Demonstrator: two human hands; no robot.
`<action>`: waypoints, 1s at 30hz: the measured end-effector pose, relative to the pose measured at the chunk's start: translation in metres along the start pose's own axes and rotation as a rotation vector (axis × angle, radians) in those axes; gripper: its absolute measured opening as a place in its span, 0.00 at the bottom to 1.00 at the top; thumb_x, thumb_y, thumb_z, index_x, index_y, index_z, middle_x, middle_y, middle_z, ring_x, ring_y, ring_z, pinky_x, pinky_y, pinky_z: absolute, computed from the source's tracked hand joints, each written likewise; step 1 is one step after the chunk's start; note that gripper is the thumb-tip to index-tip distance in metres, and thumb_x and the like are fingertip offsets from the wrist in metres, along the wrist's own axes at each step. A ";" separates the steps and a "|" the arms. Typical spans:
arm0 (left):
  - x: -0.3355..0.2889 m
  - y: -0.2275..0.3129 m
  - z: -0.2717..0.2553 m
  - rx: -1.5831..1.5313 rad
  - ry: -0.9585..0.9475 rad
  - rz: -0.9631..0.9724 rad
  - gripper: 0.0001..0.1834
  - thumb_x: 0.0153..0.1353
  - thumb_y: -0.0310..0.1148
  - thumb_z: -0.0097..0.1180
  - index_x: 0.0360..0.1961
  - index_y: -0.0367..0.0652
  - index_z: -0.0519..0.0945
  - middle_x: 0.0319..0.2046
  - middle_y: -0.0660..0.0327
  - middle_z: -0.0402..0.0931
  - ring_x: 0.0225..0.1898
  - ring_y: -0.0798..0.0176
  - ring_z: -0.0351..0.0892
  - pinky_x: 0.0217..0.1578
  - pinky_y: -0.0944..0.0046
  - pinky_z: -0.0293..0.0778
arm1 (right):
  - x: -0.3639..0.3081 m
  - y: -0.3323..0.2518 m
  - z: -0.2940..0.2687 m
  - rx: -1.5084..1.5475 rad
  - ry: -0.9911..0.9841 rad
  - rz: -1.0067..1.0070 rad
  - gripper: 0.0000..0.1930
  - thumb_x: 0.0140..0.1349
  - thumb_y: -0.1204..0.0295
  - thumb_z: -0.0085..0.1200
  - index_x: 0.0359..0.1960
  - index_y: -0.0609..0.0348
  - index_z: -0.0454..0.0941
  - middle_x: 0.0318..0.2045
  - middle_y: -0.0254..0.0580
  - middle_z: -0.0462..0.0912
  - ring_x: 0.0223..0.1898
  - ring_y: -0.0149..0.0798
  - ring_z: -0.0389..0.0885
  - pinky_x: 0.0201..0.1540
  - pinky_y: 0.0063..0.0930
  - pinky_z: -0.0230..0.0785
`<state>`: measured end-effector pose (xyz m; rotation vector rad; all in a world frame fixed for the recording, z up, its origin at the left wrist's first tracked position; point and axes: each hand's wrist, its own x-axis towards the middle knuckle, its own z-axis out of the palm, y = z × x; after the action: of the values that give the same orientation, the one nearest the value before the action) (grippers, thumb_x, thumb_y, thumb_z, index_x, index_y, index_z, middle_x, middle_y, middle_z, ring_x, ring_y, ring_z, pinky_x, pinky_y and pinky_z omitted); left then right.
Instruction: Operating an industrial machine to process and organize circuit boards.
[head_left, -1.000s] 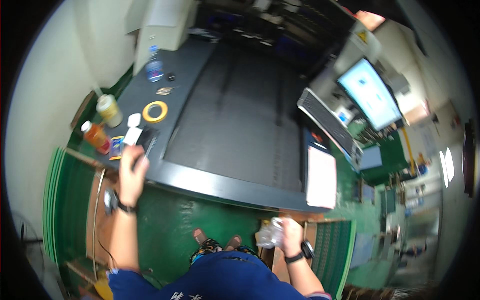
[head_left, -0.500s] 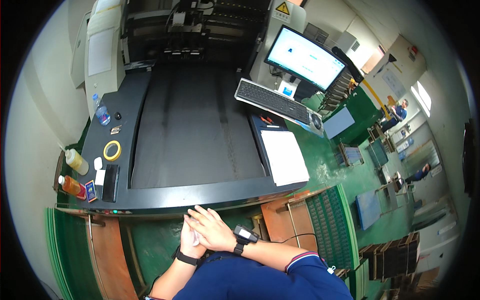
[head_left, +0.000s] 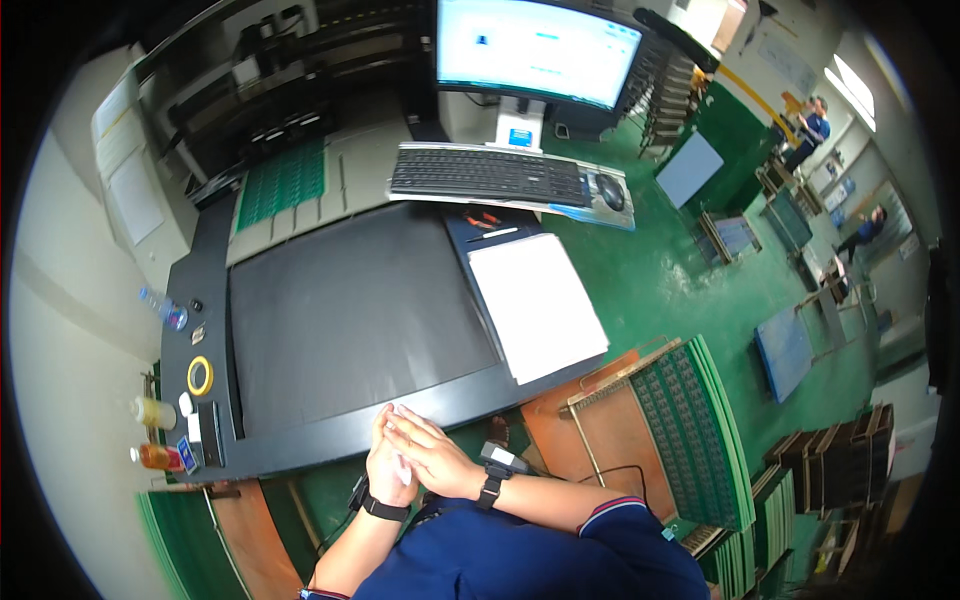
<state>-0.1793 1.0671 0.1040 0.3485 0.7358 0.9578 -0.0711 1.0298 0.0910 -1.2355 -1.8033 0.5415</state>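
Note:
My left hand point(head_left: 383, 468) and my right hand point(head_left: 432, 456) are pressed together just below the front edge of the black work surface point(head_left: 350, 320). The right hand lies across the left palm with its fingers stretched out. A small white wipe point(head_left: 402, 464) shows between them, mostly hidden. Both wrists wear a dark band. A stack of white paper sheets point(head_left: 535, 305) lies on the right part of the black surface, above and to the right of my hands.
A yellow tape ring point(head_left: 200, 375), small bottles point(head_left: 150, 410) and a black box point(head_left: 210, 432) sit at the left edge. A keyboard point(head_left: 490, 175), mouse point(head_left: 610, 190) and monitor point(head_left: 535, 50) stand behind. Green circuit boards point(head_left: 690, 430) are racked at the right. Other people point(head_left: 810, 125) work far off.
My left hand came back from the items at the left edge and met my right hand. The view has swung toward the right, bringing the monitor to the middle.

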 end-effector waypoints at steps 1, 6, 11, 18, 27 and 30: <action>0.008 -0.007 0.012 0.026 0.001 -0.020 0.22 0.63 0.32 0.46 0.58 0.47 0.60 0.47 0.58 0.69 0.48 0.60 0.71 0.48 0.62 0.70 | 0.000 0.009 -0.012 0.010 0.024 0.020 0.26 0.57 0.76 0.46 0.60 0.56 0.63 0.62 0.56 0.59 0.65 0.54 0.53 0.65 0.42 0.49; 0.053 -0.016 0.095 0.048 -0.072 -0.097 0.27 0.66 0.54 0.36 0.59 0.49 0.59 0.47 0.56 0.70 0.47 0.58 0.71 0.48 0.58 0.70 | 0.015 0.035 -0.093 0.148 0.179 -0.019 0.25 0.49 0.73 0.55 0.53 0.54 0.71 0.53 0.54 0.65 0.57 0.56 0.62 0.61 0.46 0.54; 0.074 -0.056 0.164 0.271 -0.263 -0.116 0.34 0.64 0.60 0.32 0.63 0.48 0.55 0.60 0.52 0.60 0.62 0.53 0.57 0.61 0.54 0.55 | 0.019 0.093 -0.155 0.025 0.375 -0.071 0.19 0.51 0.73 0.56 0.48 0.54 0.75 0.41 0.46 0.71 0.45 0.50 0.69 0.51 0.45 0.62; 0.119 -0.059 0.150 0.854 -0.371 -0.277 0.31 0.68 0.51 0.34 0.63 0.39 0.55 0.59 0.48 0.60 0.62 0.53 0.58 0.60 0.55 0.53 | -0.008 0.251 -0.296 0.309 0.953 0.337 0.16 0.54 0.82 0.34 0.41 0.63 0.74 0.31 0.37 0.73 0.31 0.31 0.70 0.35 0.23 0.64; 0.081 -0.035 0.010 2.070 0.137 -0.126 0.32 0.57 0.39 0.55 0.58 0.32 0.61 0.58 0.37 0.57 0.60 0.39 0.58 0.60 0.52 0.56 | -0.129 0.526 -0.320 0.347 1.581 1.168 0.09 0.53 0.73 0.45 0.24 0.65 0.77 0.20 0.37 0.76 0.23 0.33 0.70 0.26 0.30 0.63; 0.068 -0.051 0.034 2.106 0.236 -0.391 0.41 0.58 0.50 0.52 0.61 0.30 0.55 0.62 0.31 0.44 0.63 0.33 0.49 0.61 0.49 0.52 | -0.175 0.601 -0.275 0.304 1.533 1.275 0.08 0.54 0.71 0.46 0.28 0.62 0.73 0.21 0.35 0.70 0.21 0.33 0.66 0.23 0.28 0.59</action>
<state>-0.0994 1.0973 0.0713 1.8094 1.7489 -0.5301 0.5013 1.0903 -0.2773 -1.6762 0.4198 0.2727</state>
